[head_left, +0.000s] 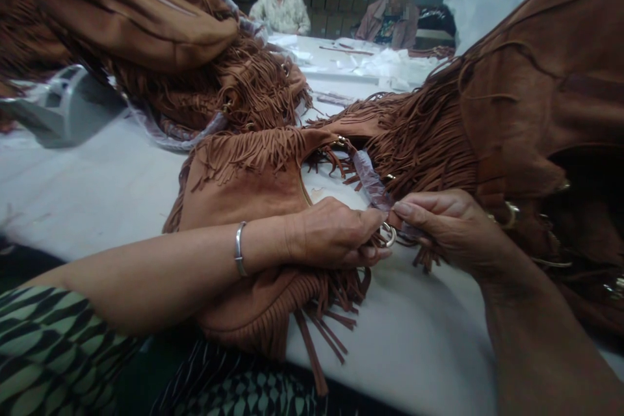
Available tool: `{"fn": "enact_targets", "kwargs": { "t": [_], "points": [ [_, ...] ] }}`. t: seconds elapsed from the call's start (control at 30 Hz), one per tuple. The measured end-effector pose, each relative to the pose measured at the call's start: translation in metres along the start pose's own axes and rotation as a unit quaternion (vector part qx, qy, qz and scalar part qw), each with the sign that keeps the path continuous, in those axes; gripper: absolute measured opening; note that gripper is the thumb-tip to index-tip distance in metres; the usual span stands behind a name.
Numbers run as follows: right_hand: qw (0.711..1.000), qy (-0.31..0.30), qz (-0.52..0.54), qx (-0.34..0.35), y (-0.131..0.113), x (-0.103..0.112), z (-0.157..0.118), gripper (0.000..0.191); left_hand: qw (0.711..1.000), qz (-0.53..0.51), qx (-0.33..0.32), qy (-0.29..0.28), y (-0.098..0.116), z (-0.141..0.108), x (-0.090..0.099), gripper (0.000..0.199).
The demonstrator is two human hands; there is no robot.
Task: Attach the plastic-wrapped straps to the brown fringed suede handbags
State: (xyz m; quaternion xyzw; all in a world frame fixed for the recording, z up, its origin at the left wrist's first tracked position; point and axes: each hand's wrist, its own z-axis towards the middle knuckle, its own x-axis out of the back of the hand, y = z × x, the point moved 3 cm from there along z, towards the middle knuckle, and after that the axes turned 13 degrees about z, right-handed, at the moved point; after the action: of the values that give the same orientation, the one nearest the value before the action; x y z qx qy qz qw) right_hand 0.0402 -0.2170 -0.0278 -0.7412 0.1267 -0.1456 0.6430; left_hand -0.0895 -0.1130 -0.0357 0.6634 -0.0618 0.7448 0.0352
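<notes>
A brown fringed bag lies on the table in front of me, partly under my left forearm. My left hand is closed at the bag's end, by a metal ring; the fingers hide much of what they grip. With thumb and fingertips, my right hand pinches the end of a bag strap wrapped in clear plastic, right beside the ring. The strap's far end meets a metal clasp on the bag. Both hands nearly touch.
More brown fringed bags are piled at the left, and others at the right. A grey tape dispenser-like object stands on the white table. Two people sit across the table, near white wrapping.
</notes>
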Motion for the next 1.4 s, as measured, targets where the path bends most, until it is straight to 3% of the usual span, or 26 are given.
{"fn": "enact_targets", "kwargs": {
  "t": [0.27,0.4,0.53,0.7,0.83,0.97,1.13,1.3,1.4],
  "points": [
    [0.997,-0.045,-0.046,-0.032,0.001,0.0,-0.003,0.046,0.999,-0.049,0.007,-0.019,-0.001,-0.002,0.001,0.034],
    [0.997,-0.042,-0.044,-0.052,0.004,-0.003,-0.009,0.044,0.999,-0.031,0.013,0.027,-0.003,-0.004,0.0,0.036],
    [0.998,-0.025,-0.051,0.006,0.002,-0.013,-0.013,0.043,0.994,-0.046,0.072,0.074,-0.01,-0.007,-0.003,0.037],
    [0.998,-0.007,-0.063,0.031,0.001,-0.011,-0.012,0.042,0.983,-0.113,0.052,0.132,-0.014,-0.009,-0.003,0.038],
    [0.999,-0.001,-0.052,-0.002,0.006,-0.003,-0.01,0.041,0.984,-0.144,0.018,0.102,-0.012,-0.009,0.002,0.03],
    [0.998,-0.001,-0.057,0.0,0.006,-0.003,-0.011,0.041,0.992,-0.099,0.045,0.067,-0.011,-0.009,0.002,0.028],
    [0.995,-0.053,-0.08,0.009,0.004,-0.012,-0.013,0.046,0.989,-0.072,0.067,0.107,-0.011,-0.011,-0.003,0.028],
    [0.995,-0.056,-0.082,0.006,0.004,-0.013,-0.013,0.044,0.985,-0.08,0.082,0.127,-0.017,-0.011,-0.005,0.048],
    [0.994,-0.062,-0.093,0.005,0.002,-0.009,-0.012,0.045,0.986,-0.103,0.075,0.104,-0.015,-0.009,-0.005,0.038]
  ]
}}
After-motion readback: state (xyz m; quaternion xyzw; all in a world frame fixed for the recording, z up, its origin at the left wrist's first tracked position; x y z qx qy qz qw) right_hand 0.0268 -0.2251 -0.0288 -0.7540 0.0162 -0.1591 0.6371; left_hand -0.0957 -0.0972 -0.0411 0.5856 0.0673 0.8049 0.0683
